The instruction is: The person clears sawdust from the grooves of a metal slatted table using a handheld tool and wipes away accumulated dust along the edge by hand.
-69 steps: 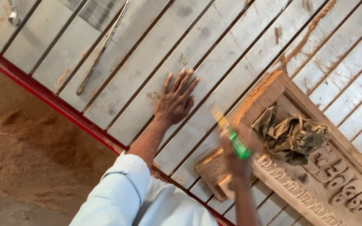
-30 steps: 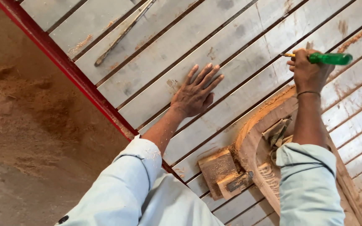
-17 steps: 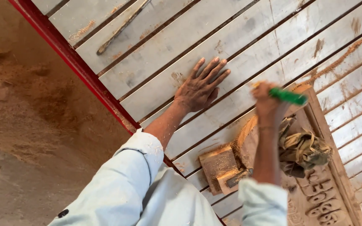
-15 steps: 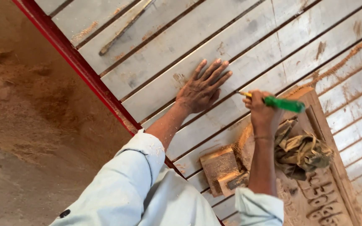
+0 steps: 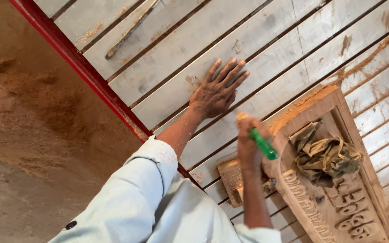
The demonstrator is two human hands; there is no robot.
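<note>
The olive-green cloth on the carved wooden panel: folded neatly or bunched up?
Bunched up: the olive-green cloth lies crumpled in loose creases on the carved wooden panel.

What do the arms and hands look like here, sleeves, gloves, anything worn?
Both hands are bare, no gloves. The left hand shows no ring or watch; its pale blue sleeve is pushed up to about the elbow, flecked with sawdust. The right hand has a bare forearm, with a pale blue cuff near the frame's lower edge.
</note>
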